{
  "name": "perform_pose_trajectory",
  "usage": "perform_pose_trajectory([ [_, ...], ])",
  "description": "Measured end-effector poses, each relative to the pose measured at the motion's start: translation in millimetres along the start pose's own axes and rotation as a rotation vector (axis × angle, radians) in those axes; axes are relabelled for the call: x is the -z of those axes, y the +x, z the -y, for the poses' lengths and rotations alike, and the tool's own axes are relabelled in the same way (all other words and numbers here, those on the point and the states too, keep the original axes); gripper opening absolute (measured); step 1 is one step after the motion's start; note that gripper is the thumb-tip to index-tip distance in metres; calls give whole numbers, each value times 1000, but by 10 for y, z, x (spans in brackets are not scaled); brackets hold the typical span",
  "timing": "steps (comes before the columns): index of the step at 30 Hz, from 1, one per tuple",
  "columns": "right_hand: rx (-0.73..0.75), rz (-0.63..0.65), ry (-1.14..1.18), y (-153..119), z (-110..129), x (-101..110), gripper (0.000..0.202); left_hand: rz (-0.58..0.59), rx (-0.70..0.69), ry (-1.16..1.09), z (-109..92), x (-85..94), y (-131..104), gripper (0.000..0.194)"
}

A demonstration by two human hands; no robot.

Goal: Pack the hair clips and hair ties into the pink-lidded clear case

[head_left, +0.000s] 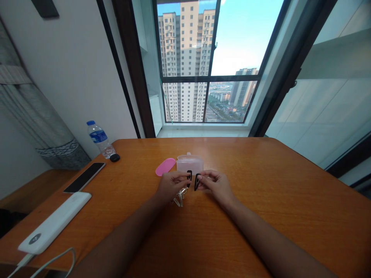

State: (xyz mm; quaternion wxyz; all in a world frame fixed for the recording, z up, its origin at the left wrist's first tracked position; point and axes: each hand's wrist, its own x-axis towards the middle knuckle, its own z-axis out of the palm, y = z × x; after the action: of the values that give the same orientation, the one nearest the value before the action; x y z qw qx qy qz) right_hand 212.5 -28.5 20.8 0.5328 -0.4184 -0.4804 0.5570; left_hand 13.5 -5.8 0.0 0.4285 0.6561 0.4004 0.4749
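My left hand [172,185] pinches a small black clip-like piece [189,177] between thumb and fingers. A second small black piece [197,182], narrow and loop-shaped, is pinched in my right hand [216,186]. The two pieces are held close together, with a slight gap between them. Shiny silver metal pieces [180,197] show below my left fingers, partly hidden; I cannot tell their exact kind. Just beyond my hands stands a clear plastic box [189,164]. To its left lies a pink oval object [165,166], flat on the table.
On the wooden table [261,216], a water bottle [101,139] with a blue cap stands at the far left beside a black round object [114,157]. Nearer lie a phone [84,177] and a white power bank [55,222] with a cable [56,256]. A window is ahead.
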Motion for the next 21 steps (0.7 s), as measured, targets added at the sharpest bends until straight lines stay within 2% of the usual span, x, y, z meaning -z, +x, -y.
perform_pose_trajectory([
  [8, 42, 40, -49, 8, -50, 18, 34, 98, -183, 114, -126, -4, -47, 35],
  [13, 83, 40, -161, 14, -77, 24, 35, 121, -138, 85, -99, -22, -40, 35],
  [16, 210, -66, -386, 44, -72, 80, 30, 64, -125, 49, -58, -29, -11, 38],
  [19, 423, -178, -635, 122, -78, 184, 25, -22, -120, 59, -46, -15, 19, 46],
  [21, 511, -185, -714, 191, -109, 258, 40, -80, -128, 80, -45, 1, 37, 47],
])
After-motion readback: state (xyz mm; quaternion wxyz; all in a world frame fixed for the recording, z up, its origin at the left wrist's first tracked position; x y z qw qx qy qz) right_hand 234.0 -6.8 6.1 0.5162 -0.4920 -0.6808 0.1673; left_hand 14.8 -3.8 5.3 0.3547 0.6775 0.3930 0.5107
